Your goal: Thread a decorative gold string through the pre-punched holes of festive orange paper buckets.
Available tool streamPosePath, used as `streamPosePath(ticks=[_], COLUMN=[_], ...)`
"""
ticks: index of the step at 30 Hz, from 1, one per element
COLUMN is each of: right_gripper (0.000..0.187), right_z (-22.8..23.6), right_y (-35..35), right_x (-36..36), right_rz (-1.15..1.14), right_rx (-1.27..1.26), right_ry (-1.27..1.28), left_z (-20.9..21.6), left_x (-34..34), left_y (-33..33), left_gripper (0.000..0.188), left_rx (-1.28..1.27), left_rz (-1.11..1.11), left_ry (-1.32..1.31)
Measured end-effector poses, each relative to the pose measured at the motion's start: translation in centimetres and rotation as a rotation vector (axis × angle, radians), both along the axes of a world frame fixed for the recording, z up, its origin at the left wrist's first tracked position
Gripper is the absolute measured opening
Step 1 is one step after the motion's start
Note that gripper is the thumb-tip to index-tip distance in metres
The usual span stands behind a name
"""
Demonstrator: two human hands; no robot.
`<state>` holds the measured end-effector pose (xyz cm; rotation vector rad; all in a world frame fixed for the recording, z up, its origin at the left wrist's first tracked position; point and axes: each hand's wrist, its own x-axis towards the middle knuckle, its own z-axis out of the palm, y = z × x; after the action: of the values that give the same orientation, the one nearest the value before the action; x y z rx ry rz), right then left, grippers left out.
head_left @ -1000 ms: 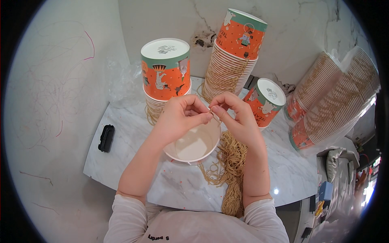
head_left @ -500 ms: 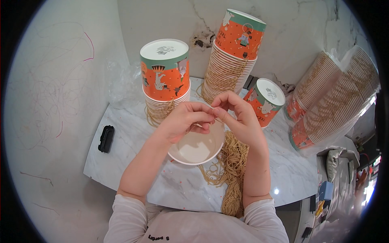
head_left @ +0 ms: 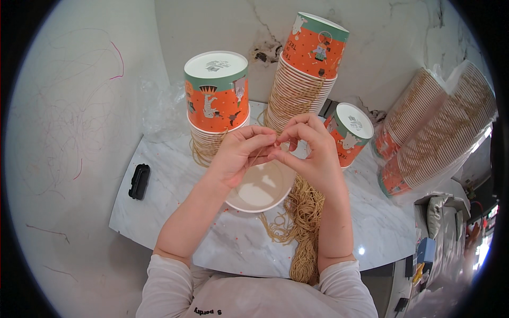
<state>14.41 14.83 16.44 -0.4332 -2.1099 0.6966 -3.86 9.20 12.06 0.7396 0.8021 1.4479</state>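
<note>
**Two hands, one thin cord, above a paper cup**

Seen from above, a person in a pale long-sleeved top works at a white marble-patterned table (head_left: 175, 212) with grey veining and a rounded near edge. Closest to the body, a loose hank of tan string (head_left: 302, 228) trails over the table's edge, its fibres fine and tangled like dry noodles. Just beyond it stands a single open paper cup (head_left: 260, 188), round, with a plain cream inside, its mouth turned up. Both hands hover over the cup's far rim: the left hand (head_left: 238, 153) and the right hand (head_left: 310, 153) meet fingertip to fingertip, each pinching a short length of cord (head_left: 260, 155) that runs down toward the cup. Whether the cord is tied to the cup cannot be told.

To the left lies one small black rectangular plastic piece (head_left: 139, 181), well apart from the hands. Behind the hands rise three upside-down stacks of cups, orange with green bands, cartoon prints and white bases: a left stack (head_left: 216, 100), a taller middle stack (head_left: 307, 69) with tan handles showing along its ribbed side, and a short tilted one (head_left: 347, 132) on the right. Crumpled clear plastic (head_left: 159, 106) sits beside the left stack. Farthest right, two long sleeves of nested cups (head_left: 440, 138) lie slanted in clear wrap. The wall behind is pale stone-look panelling, chipped near the middle stack.
</note>
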Motion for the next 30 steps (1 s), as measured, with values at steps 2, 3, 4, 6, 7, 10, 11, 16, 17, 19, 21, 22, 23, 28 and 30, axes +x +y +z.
streamPosePath(ticks=[2,3,4,6,7,10,11,16,17,19,21,22,23,28,30], right_gripper=[0.023,0.022,0.021,0.020,0.018,0.016,0.016,0.011,0.011,0.011,0.011,0.011,0.011,0.009,0.009], right_z=[-0.1,-0.2,-0.3,-0.4,-0.5,-0.8,-0.8,-0.2,0.0,0.2,0.3,0.3,0.2,0.5,0.5], right_y=[0.0,0.0,-0.1,-0.2,-0.1,0.2,0.2,0.3,0.2,-0.1,-0.2,-0.2,-0.2,-0.4,-0.6], right_x=[-0.1,-0.2,-0.3,-0.6,-0.6,-0.4,-0.4,-0.2,-0.1,0.1,0.4,0.5,0.5,0.6,0.5], right_rz=[-0.032,-0.042,-0.049,-0.054,-0.062,-0.070,-0.070,-0.040,-0.038,0.030,0.044,0.062,0.061,0.067,0.050], right_rx=[0.032,0.044,0.057,0.087,0.118,0.148,0.149,0.243,0.243,0.171,0.185,0.197,0.196,0.264,0.267], right_ry=[-0.010,-0.004,0.004,0.011,0.017,0.017,0.016,-0.008,-0.007,-0.062,-0.069,-0.074,-0.074,-0.056,-0.049], left_z=[0.2,0.3,0.2,-0.2,0.0,0.4,0.4,0.2,0.2,-0.1,-0.7,-0.6,-0.5,-0.4,-0.5], left_x=[0.4,0.6,0.6,0.5,0.6,0.7,0.7,0.3,0.1,-0.3,-0.6,-0.6,-0.6,-0.2,0.2], left_y=[-0.2,-0.3,-0.3,-0.2,-0.2,-0.2,-0.2,-0.2,-0.3,-0.2,0.1,0.1,0.0,-0.3,-0.4], left_gripper=[0.013,0.012,0.012,0.011,0.011,0.010,0.011,0.016,0.019,0.022,0.019,0.019,0.020,0.018,0.012], left_rx=[-0.009,-0.018,-0.018,-0.005,-0.005,-0.034,-0.035,-0.022,-0.031,-0.039,-0.020,-0.021,-0.024,-0.044,-0.032], left_rz=[0.024,0.050,0.051,0.062,0.061,0.075,0.064,-0.024,-0.076,-0.131,-0.265,-0.266,-0.293,-0.299,-0.198], left_ry=[-0.005,-0.010,-0.010,-0.051,-0.051,-0.025,-0.032,-0.024,-0.051,-0.079,-0.156,-0.157,-0.141,-0.143,-0.142])
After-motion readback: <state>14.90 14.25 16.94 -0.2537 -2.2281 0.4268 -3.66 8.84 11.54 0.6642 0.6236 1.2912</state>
